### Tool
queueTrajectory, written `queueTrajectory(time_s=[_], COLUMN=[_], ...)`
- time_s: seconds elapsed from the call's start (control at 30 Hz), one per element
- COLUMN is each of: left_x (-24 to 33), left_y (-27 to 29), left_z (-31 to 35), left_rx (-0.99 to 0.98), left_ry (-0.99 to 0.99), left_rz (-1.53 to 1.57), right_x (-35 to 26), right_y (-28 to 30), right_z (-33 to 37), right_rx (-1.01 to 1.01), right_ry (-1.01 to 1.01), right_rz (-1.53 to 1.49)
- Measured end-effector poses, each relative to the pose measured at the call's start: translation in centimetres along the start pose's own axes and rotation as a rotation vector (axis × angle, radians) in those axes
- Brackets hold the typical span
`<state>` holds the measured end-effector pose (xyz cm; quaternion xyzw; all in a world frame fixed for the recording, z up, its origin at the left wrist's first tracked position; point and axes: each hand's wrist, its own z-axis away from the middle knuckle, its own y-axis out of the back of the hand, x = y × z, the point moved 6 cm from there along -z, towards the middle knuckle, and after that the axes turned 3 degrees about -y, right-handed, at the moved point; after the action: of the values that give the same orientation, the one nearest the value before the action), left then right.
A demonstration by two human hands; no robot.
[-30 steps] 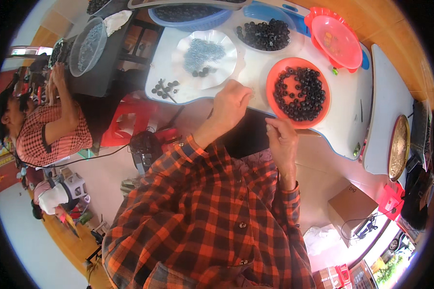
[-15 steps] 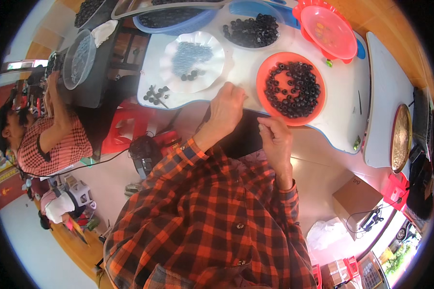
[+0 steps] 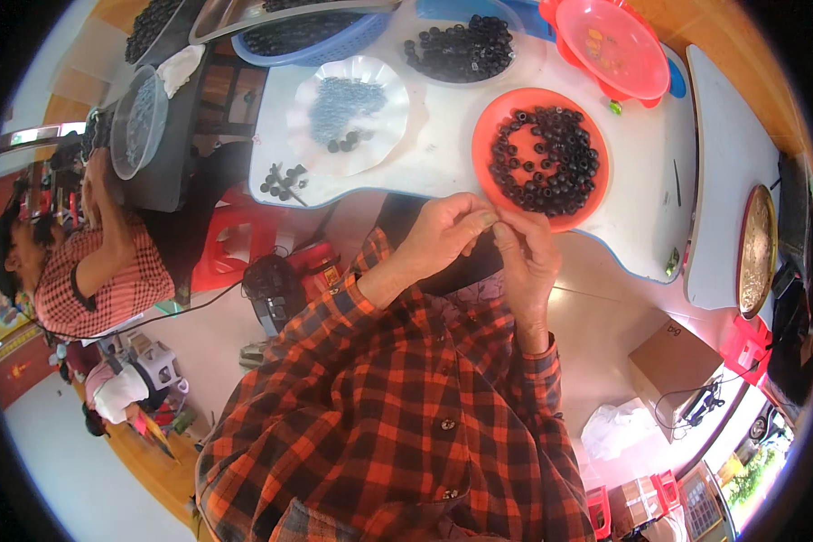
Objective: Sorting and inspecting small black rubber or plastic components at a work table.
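My left hand [image 3: 445,233] and my right hand [image 3: 527,256] meet fingertip to fingertip just in front of the orange plate. Both are pinched closed, and whatever sits between the fingers is too small to make out. On the orange plate [image 3: 484,135] lie many small black ring-like parts [image 3: 565,163]. To the left a white scalloped plate [image 3: 375,149] carries a heap of thin clear-bluish pieces [image 3: 345,104] and a few black parts near its front rim. Farther left, several black parts with thin stems [image 3: 282,182] lie on the table.
The white table [image 3: 443,172] has a wavy near edge. Behind stand a clear bowl of black parts [image 3: 465,50], a blue basket [image 3: 334,50] and a pink-red basin [image 3: 614,45]. A co-worker [image 3: 99,262] sits at left beside a dark table. A cardboard box [image 3: 673,366] stands on the floor.
My left hand has come right and down from beside the white plate to meet my right hand. My right hand has shifted slightly, its fingertips now against the left's.
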<state>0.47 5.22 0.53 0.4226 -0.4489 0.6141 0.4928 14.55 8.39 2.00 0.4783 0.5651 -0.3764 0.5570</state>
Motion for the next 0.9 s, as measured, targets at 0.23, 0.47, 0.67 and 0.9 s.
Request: queueTrajectory(time_s=[0.23,0.47,0.67,0.9], left_x=[-0.1,3.9,4.4,3.5], left_y=[-1.0,-0.8,-2.0,-2.9], left_z=[-1.0,-2.5,-5.5,-7.3], left_rx=[-0.038,0.214,0.202,0.184], left_ry=[0.076,-0.615,-0.660,-0.600], left_rz=[0.021,-0.649,-1.045,-1.236], right_x=[-0.4,0.2,-0.4,-0.1], right_y=[1.0,1.6,1.4,1.4], right_z=[-0.2,-0.2,-0.3,-0.1], right_rx=[0.020,0.069,0.070,0.073], right_ry=[0.019,-0.029,0.002,-0.002], right_rz=[0.044,0.059,0.134,0.135])
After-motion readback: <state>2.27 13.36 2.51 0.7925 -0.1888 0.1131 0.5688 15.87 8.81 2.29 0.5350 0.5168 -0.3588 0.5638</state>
